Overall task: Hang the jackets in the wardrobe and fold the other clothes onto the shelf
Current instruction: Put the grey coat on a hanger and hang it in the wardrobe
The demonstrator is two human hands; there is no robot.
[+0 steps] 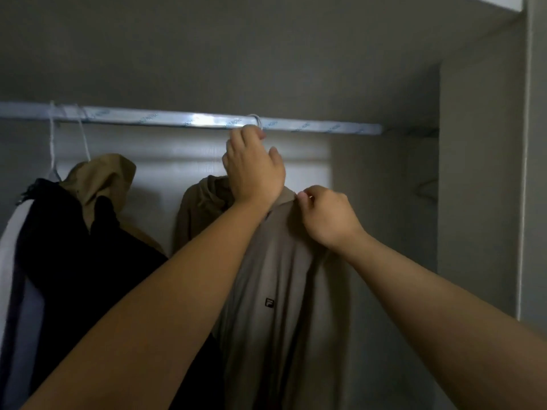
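A taupe hooded jacket [275, 279] with a small dark chest logo hangs in the middle of the wardrobe. Its white hanger hook [256, 119] sits over the metal rail [177, 119]. My left hand [251, 167] is raised just under the rail and grips the hanger's neck below the hook. My right hand [325, 216] pinches the jacket's fabric at the right shoulder. Most of the hanger is hidden under the jacket and my left hand.
On the left of the rail hang a tan hooded jacket [100, 179] and a black jacket with a white stripe [74, 255], on white hangers [53, 149]. The wardrobe's side panel [479, 173] stands to the right. A shelf board [266, 39] lies above the rail.
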